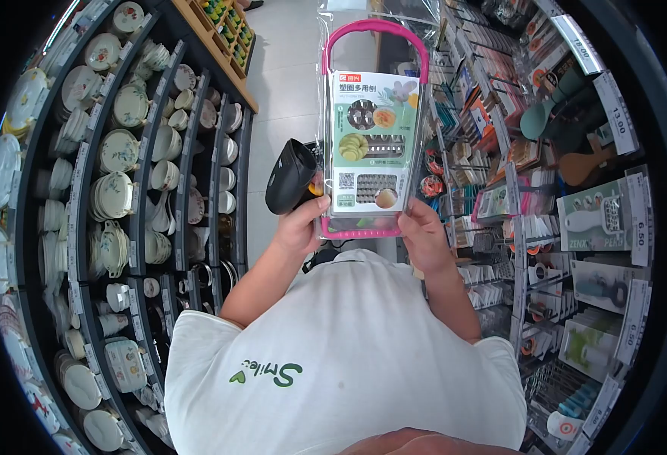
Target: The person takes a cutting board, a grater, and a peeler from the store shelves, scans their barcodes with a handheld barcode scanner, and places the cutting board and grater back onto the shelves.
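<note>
A packaged grater (375,144) with a pink frame and arched handle stands upright in front of my chest, its printed card facing me inside clear plastic. My left hand (303,225) grips its lower left corner, thumb on the front. The same hand also holds a black handheld barcode scanner (291,178), tilted up beside the package; most of its grip is hidden. At the lower right corner, my right hand (427,236) pinches the package edge between thumb and fingers.
Shelves of bowls and plates (114,196) line the left side. Hanging kitchen tools, among them a green spoon (537,119) and a wooden spatula (585,167), fill racks on the right, with price tags (616,114) sticking out. A tiled aisle floor (280,91) runs ahead.
</note>
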### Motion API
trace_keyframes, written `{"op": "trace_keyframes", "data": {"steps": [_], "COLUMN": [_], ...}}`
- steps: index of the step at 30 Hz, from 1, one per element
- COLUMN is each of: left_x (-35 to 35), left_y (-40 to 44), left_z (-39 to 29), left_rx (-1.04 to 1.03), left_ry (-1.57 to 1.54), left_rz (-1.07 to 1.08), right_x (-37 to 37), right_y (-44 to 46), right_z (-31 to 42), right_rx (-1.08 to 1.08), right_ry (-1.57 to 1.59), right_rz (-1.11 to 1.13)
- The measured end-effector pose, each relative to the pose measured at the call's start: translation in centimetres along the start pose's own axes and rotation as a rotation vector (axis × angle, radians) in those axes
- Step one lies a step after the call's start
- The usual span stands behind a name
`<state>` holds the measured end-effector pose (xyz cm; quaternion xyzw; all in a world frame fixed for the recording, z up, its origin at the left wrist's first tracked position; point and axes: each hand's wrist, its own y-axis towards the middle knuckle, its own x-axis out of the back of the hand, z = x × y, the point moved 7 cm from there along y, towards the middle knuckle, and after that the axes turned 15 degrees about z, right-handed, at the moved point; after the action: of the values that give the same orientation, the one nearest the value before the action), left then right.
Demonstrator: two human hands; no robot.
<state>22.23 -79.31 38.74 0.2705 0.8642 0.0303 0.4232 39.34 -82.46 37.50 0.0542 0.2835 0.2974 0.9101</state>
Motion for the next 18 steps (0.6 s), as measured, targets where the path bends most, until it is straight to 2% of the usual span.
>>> {"op": "trace_keyframes", "data": {"steps": [8, 13, 18], "left_x": [-0.6, -0.4, 0.5], "left_y": [0.1, -0.1, -0.7], "left_z": [-0.4, -0.3, 0.2], "left_rx": [-0.010, 0.041, 0.021], "left_ry": [-0.012, 0.040, 0.062], "left_rz": [0.041, -0.048, -0.005], "right_x": [0.4, 0.4, 0.4], "right_y": [0.1, 0.3, 0.4], "right_z": [-0.3, -0.3, -0.1], "right_rx": [-0.023, -0.036, -0.033], "right_ry": [-0.013, -0.030, -0.079], "right_rz": [-0.017, -0.021, -0.055]}}
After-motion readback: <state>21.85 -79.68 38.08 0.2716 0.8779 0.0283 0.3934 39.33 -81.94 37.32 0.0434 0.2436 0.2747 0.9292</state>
